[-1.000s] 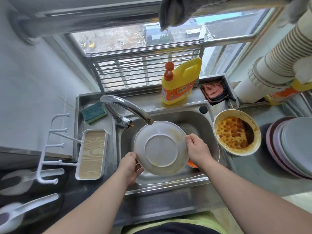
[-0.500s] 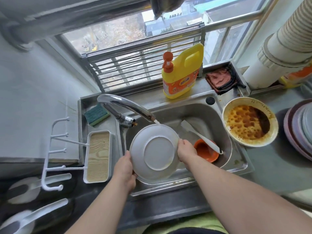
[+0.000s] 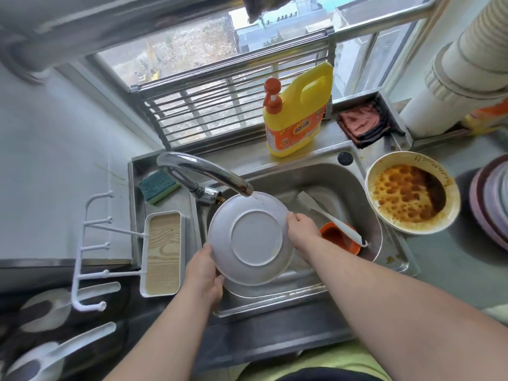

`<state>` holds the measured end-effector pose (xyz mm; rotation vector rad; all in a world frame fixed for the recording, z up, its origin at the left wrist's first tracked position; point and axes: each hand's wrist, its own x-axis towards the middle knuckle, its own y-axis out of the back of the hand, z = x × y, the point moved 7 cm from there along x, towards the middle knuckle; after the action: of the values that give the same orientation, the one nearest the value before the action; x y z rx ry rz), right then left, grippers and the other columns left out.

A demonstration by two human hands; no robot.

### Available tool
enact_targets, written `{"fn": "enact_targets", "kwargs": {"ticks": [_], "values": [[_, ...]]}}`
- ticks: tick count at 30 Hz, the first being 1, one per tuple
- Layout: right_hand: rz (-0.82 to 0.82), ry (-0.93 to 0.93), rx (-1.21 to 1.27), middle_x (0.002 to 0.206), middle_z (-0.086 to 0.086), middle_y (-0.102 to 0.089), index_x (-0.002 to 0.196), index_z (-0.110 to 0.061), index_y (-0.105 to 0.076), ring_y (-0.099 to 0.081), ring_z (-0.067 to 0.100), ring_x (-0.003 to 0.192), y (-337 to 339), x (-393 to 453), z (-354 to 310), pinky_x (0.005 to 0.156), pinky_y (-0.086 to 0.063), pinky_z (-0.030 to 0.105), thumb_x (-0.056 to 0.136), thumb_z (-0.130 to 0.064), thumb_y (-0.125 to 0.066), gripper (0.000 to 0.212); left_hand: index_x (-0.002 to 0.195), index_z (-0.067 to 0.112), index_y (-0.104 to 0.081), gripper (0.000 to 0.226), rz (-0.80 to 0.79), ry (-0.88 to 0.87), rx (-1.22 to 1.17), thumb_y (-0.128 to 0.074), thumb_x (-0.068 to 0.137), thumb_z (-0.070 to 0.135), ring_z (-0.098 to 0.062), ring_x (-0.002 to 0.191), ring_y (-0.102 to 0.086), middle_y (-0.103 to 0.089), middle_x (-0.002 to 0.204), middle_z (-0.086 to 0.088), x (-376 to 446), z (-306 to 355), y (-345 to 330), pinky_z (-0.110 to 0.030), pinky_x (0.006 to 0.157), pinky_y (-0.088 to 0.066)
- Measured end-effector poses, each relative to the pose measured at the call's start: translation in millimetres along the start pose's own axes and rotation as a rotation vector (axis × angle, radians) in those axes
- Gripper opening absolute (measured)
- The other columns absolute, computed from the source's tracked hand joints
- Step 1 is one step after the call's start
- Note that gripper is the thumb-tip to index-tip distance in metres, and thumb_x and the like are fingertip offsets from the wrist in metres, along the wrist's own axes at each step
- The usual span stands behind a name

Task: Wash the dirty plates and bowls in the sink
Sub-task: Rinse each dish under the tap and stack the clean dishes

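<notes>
A grey plate (image 3: 251,239) hangs over the steel sink (image 3: 357,185), its underside facing me and its top edge under the tap (image 3: 203,171), where water runs onto it. My left hand (image 3: 204,273) grips the plate's lower left rim. My right hand (image 3: 301,229) holds its right rim. Behind my right hand an orange bowl (image 3: 336,239) lies in the basin with a white spoon (image 3: 328,215) resting across it. A large white bowl (image 3: 411,192) smeared with brown sauce sits on the counter to the right of the sink.
A yellow detergent bottle (image 3: 297,111) stands on the ledge behind the sink, a reddish cloth (image 3: 360,122) beside it. A green sponge (image 3: 156,187) and a white soap tray (image 3: 163,253) with a hook rack lie left. Stacked plates (image 3: 492,199) sit far right.
The plate has shifted left under the tap, and its brown stains are gone. The view has swung, and the orange bowl and spoon now show behind my right hand.
</notes>
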<state>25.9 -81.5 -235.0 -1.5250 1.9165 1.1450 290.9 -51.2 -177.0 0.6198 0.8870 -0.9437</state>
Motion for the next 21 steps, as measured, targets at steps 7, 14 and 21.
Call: {"fn": "enact_targets", "kwargs": {"ticks": [7, 14, 21], "values": [[-0.034, 0.017, -0.034, 0.117, 0.008, -0.068, 0.106, -0.019, -0.066, -0.058, 0.034, 0.114, -15.0, -3.8, -12.9, 0.103, -0.048, 0.043, 0.105, -0.063, -0.035, 0.053, 0.131, 0.012, -0.067, 0.045, -0.079, -0.05, -0.07, -0.043, 0.112, 0.045, -0.021, 0.107, -0.072, -0.08, 0.111, -0.002, -5.8, 14.5, -3.4, -0.045, 0.102, -0.055], [0.008, 0.11, -0.089, 0.107, 0.004, -0.067, 0.096, -0.023, -0.065, -0.057, 0.031, 0.107, -12.9, -2.0, -38.3, 0.092, -0.045, 0.041, 0.102, -0.074, -0.029, 0.062, 0.102, 0.014, -0.071, 0.046, -0.11, -0.024, -0.236, -0.039, 0.112, 0.045, -0.031, 0.124, -0.065, -0.081, 0.098, -0.003, -9.0, 15.0, -7.1, -0.054, 0.115, -0.045], [-0.051, 0.194, 0.155, 0.093, 0.004, -0.068, 0.088, -0.018, -0.058, -0.065, 0.03, 0.095, -17.1, -1.5, -78.2, 0.095, -0.054, 0.048, 0.094, -0.078, -0.047, 0.061, 0.136, 0.017, -0.067, 0.041, -0.181, -0.106, -0.277, -0.055, 0.104, 0.04, -0.03, 0.128, -0.065, -0.074, 0.13, -0.006, -7.1, 29.0, -17.7, -0.055, 0.114, -0.047]]}}
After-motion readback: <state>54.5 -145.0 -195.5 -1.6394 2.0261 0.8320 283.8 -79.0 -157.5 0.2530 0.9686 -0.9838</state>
